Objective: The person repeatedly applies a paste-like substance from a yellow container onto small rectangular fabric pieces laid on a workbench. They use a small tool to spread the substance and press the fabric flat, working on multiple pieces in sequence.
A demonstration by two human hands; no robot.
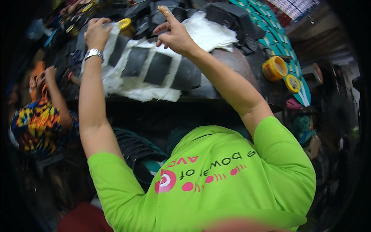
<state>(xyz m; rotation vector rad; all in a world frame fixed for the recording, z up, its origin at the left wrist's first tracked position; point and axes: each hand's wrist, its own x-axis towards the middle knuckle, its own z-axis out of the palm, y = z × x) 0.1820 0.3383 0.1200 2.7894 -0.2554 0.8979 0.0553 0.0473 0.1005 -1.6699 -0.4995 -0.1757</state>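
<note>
My left hand (96, 34), with a silver watch (94, 54) on its wrist, is at the far left edge of a white fluffy sheet (150, 92). Its fingers are curved, with a gap between thumb and forefinger. Several black rectangular pieces (158, 69) lie in a row on this sheet, with white strips showing between them. Above the row's right part is my right hand (174, 34), its forefinger stretched out and the others loosely bent. Yellowish, glossy paste (164, 9) coats that fingertip. A second white sheet (206, 33) lies just right of the hand.
A yellow jar (125, 26) stands near my left hand. At the table's right are an open yellow tub (274, 69), a round yellow-rimmed lid (292, 84) and teal strips (276, 42). Black pieces crowd the far side. Another person in a multicoloured shirt (40, 125) is at left.
</note>
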